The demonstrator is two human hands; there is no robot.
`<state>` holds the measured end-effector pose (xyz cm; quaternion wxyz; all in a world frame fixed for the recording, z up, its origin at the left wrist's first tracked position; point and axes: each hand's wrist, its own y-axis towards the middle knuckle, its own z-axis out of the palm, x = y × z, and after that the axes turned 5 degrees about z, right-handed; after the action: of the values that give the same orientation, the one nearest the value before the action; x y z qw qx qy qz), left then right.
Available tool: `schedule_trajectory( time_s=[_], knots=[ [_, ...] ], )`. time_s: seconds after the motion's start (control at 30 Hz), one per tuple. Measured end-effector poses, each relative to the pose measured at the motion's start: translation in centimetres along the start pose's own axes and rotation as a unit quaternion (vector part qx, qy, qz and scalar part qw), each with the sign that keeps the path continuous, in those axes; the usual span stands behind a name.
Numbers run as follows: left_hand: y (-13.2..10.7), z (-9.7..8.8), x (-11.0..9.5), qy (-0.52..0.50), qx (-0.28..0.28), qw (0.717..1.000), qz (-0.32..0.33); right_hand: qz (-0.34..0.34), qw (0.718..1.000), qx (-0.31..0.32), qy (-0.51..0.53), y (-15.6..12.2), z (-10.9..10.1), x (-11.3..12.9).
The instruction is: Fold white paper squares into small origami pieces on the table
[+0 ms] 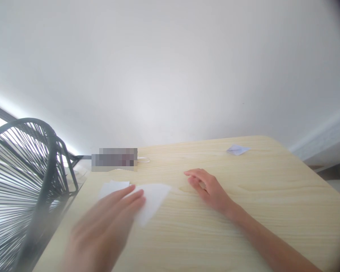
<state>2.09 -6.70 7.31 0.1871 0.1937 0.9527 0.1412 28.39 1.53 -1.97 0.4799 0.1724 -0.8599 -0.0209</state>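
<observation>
My left hand [106, 226], smeared by motion, reaches over the left part of the table with its fingers pressed together. A white sheet of paper [154, 198] juts out from under its fingertips, blurred along its edges; the hand appears to hold it, with the thumb hidden. More white paper [116, 186] lies just behind those fingers. To the right, my right hand [208, 187] rests low over the tabletop, fingers bent and the thumb apart from them. Nothing is in it. A folded paper piece [238, 150] with pointed ends lies beyond it, near the far right edge.
The light wooden table [243, 185] stands against a white wall [170, 75]. A pixelated patch covers something at the far left, with a thin white loop [144, 160] beside it. A dark corded chair [42, 181] stands close to the table's left side.
</observation>
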Motion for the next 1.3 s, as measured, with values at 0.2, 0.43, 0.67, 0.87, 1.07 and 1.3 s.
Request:
schedule_trajectory(
  time_s=[0.2,0.43,0.67,0.87,1.07,1.3],
  knots=[
    [4.9,5.6,-3.3,-0.091,-0.046,0.988,0.119,0.086,0.982,0.034,0.162,0.3,-0.5,-0.2],
    [7.4,9.6,-1.9,-0.331,0.028,0.943,0.021,0.163,0.912,0.005,0.377,0.8,-0.7,-0.5],
    [7.5,10.4,-1.7,-0.596,0.075,0.771,-0.213,0.18,0.91,0.038,0.372,0.8,-0.9,-0.2],
    [7.8,10.5,-1.4,-0.611,0.065,0.736,-0.282,0.186,0.916,0.106,0.339,0.6,-1.3,-0.6],
    [7.6,10.6,-0.8,-0.617,0.085,0.728,-0.286,0.171,0.926,0.149,0.302,0.6,-1.9,-0.8],
    [7.5,10.9,-0.1,-0.635,0.105,0.699,-0.312,0.073,0.977,0.065,0.187,0.3,-1.4,-1.1]
  ],
)
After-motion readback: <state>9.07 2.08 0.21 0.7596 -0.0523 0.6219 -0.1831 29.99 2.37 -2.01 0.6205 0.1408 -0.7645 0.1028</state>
